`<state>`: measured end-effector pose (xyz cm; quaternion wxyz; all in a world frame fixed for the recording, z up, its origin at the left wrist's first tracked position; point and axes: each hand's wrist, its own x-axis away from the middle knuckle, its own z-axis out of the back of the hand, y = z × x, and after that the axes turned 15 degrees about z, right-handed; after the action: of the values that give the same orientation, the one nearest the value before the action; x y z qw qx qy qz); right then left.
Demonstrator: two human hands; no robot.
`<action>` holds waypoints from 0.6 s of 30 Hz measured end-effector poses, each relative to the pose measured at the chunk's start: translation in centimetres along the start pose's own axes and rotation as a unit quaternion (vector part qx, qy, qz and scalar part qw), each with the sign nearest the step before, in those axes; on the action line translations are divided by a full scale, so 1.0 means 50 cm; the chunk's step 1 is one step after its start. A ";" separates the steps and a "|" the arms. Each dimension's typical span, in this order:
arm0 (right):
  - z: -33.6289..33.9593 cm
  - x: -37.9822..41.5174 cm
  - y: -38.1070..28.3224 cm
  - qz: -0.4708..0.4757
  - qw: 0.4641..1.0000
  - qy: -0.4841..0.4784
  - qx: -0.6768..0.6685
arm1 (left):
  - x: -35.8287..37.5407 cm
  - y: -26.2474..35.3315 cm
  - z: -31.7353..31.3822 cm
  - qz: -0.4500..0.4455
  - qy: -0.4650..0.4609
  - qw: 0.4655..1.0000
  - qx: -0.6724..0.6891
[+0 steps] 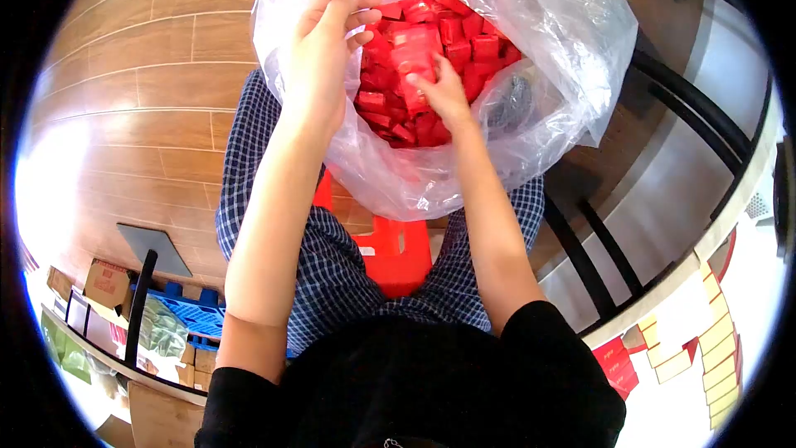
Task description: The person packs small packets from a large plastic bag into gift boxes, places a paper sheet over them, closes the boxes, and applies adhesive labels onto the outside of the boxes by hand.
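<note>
A large clear plastic bag stands open between the knees, with many small red packets inside. Over the bag's left rim is my left hand, its fingers apart and curled a little, holding nothing. Inside the mouth of the bag, my right hand grips a red packet between thumb and fingers, above the pile. A dark grey round shape shows through the plastic at the right; what it is I cannot tell.
A red stool shows between the legs. Black metal bars and a curved table edge lie at the right. Cardboard boxes and a blue pallet are at the lower left, yellow and red boxes at the lower right.
</note>
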<state>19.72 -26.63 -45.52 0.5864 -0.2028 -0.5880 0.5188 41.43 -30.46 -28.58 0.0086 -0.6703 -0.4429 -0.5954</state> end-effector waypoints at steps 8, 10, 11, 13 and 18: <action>0.106 0.143 -0.233 -0.018 0.866 -0.047 -0.498 | 0.031 -0.034 -0.053 0.076 -0.058 0.989 -0.113; 0.095 0.178 -0.269 -0.024 0.863 -0.036 -0.503 | 0.038 -0.048 -0.061 0.098 -0.121 0.982 -0.109; 0.088 0.196 -0.280 -0.035 0.858 -0.024 -0.512 | 0.045 -0.050 -0.067 0.124 -0.178 0.970 -0.108; 0.084 0.224 -0.274 -0.029 0.854 -0.010 -0.519 | 0.058 -0.041 -0.075 0.117 -0.224 0.963 -0.099; 0.107 0.274 -0.276 -0.016 0.830 0.013 -0.558 | 0.038 -0.034 -0.061 0.178 -0.210 0.961 -0.003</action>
<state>16.83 -22.25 -26.05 0.3892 -0.4923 -0.7732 0.0907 37.80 -29.95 -27.05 0.0191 -0.8481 -0.3063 -0.4320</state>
